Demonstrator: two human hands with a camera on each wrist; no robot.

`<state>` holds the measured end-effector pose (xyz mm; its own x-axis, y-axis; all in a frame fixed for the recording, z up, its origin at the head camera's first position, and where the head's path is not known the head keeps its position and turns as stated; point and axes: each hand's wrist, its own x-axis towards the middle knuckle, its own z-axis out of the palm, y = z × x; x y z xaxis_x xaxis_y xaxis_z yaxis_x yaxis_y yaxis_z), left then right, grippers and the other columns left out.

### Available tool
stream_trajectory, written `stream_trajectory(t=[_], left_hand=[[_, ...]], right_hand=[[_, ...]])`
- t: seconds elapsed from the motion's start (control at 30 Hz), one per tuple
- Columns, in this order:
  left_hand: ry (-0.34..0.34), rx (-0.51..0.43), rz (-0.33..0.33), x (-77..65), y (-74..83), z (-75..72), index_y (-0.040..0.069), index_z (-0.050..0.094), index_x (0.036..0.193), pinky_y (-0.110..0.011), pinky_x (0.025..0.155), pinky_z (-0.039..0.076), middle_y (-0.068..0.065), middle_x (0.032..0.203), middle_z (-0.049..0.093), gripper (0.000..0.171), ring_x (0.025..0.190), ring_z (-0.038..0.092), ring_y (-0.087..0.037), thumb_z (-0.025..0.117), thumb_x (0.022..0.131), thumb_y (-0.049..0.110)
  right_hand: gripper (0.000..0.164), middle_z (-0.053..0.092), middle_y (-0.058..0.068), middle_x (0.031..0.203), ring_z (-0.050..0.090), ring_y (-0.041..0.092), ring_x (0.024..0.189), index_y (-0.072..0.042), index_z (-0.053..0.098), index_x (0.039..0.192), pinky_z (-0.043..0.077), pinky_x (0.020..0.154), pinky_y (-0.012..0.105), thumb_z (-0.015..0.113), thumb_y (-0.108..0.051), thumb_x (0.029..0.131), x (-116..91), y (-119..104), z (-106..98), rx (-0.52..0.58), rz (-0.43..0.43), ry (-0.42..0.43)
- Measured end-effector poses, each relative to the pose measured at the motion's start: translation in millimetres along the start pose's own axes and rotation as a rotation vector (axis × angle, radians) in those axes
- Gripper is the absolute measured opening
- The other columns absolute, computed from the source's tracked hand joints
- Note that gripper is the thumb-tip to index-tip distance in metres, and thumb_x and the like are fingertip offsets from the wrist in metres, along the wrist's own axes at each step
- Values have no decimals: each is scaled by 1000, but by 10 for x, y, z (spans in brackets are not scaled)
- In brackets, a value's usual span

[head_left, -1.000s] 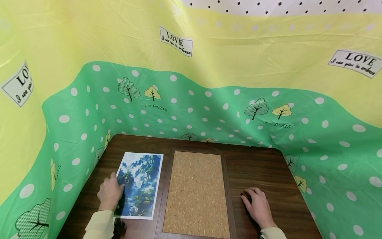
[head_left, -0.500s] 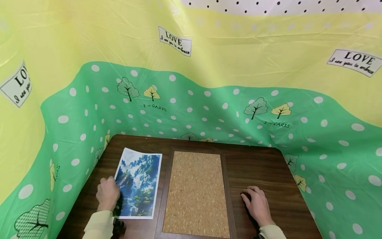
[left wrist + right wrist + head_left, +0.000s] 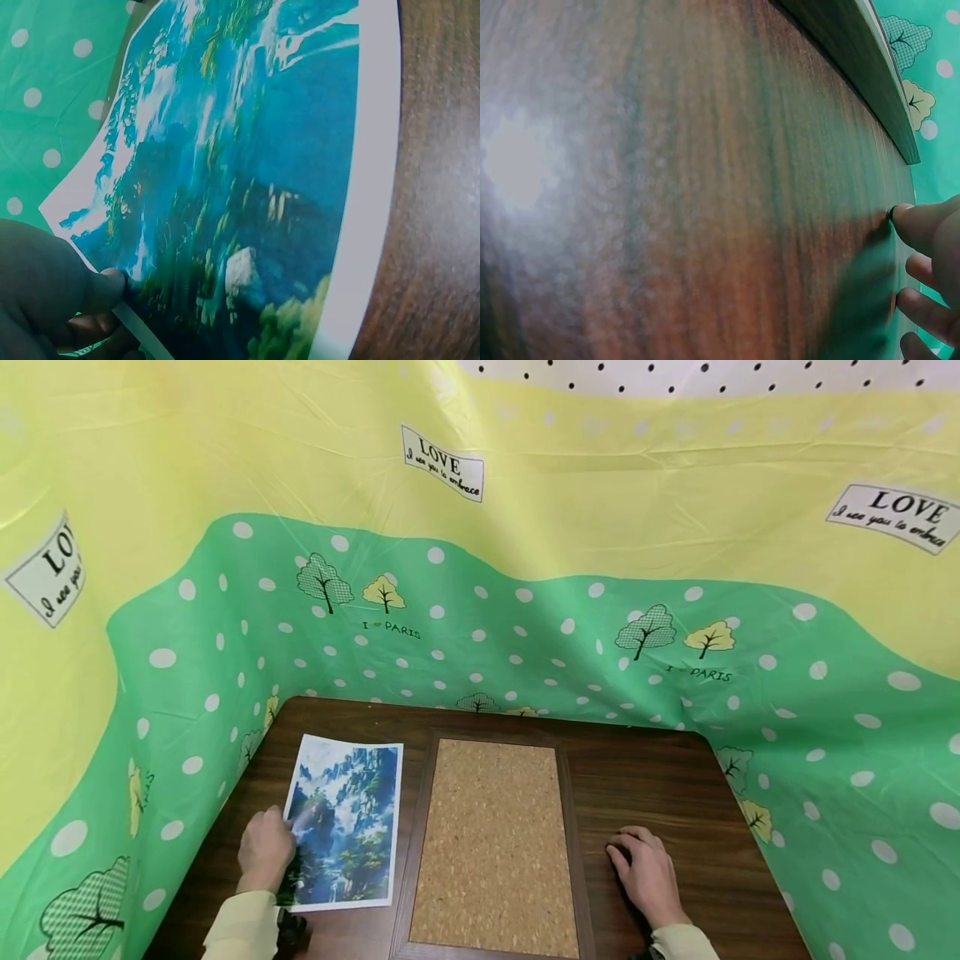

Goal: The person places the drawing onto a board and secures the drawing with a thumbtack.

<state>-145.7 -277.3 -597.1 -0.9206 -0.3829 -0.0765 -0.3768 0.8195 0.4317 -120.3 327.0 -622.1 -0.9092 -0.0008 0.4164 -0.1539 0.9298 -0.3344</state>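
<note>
A glossy landscape print (image 3: 348,827) with a white border, showing blue mountains, mist and waterfalls, lies left of a framed cork board (image 3: 491,843). My left hand (image 3: 266,847) pinches its left edge. In the left wrist view the thumb (image 3: 101,291) presses on the print's upper face and fingers are partly hidden beneath it; the sheet (image 3: 225,180) bows up there. On the right of the board my right hand (image 3: 647,870) rests on the wooden table with loosely bent fingers. A small dark spot shows at its thumb tip (image 3: 904,216) in the right wrist view.
The dark wood-grain table (image 3: 645,768) has rounded far corners. A green and yellow patterned curtain (image 3: 525,635) hangs close around its back and sides. The board's raised brown frame (image 3: 570,827) stands between the two hands.
The print has shifted a little left with my left hand, and its far left corner has risen into a curve. The left thumb and fingers have closed on the edge. My right hand stays put.
</note>
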Motion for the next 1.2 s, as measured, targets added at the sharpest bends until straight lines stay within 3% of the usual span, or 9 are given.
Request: stream_trajectory(t=[0.23, 0.5, 0.83, 1.2], left_hand=[[-61, -46, -60, 34, -52, -64, -6, 61, 100, -50, 58, 48, -28, 89, 63, 17, 77, 62, -41, 56, 100, 10], [-26, -119, -38, 34, -155, -83, -7, 66, 108, -52, 67, 50, -30, 101, 66, 22, 85, 63, -44, 56, 101, 11], [20, -197, -5, 39, -260, -80, -6, 71, 103, -56, 76, 49, -25, 94, 71, 23, 89, 61, -47, 60, 97, 13], [19, -271, -64, -4, -262, -218, -6, 71, 107, -52, 70, 50, -23, 94, 73, 26, 85, 65, -40, 63, 97, 17]], right_hand=[[10, 69, 13, 107, 63, 37, 98, -11, 77, 87, 49, 79, 57, 83, -12, 80, 3, 12, 13, 3, 4, 2], [9, 69, 13, 107, 63, 37, 97, -11, 77, 85, 49, 78, 57, 83, -11, 79, -3, 32, 25, 1, -6, 16], [8, 69, 13, 107, 63, 38, 98, -11, 77, 86, 49, 79, 57, 83, -11, 80, -4, 30, 21, 1, -8, 7], [8, 69, 14, 108, 62, 38, 99, -11, 77, 86, 49, 80, 57, 83, -10, 80, -10, 34, 26, 12, 9, 0]])
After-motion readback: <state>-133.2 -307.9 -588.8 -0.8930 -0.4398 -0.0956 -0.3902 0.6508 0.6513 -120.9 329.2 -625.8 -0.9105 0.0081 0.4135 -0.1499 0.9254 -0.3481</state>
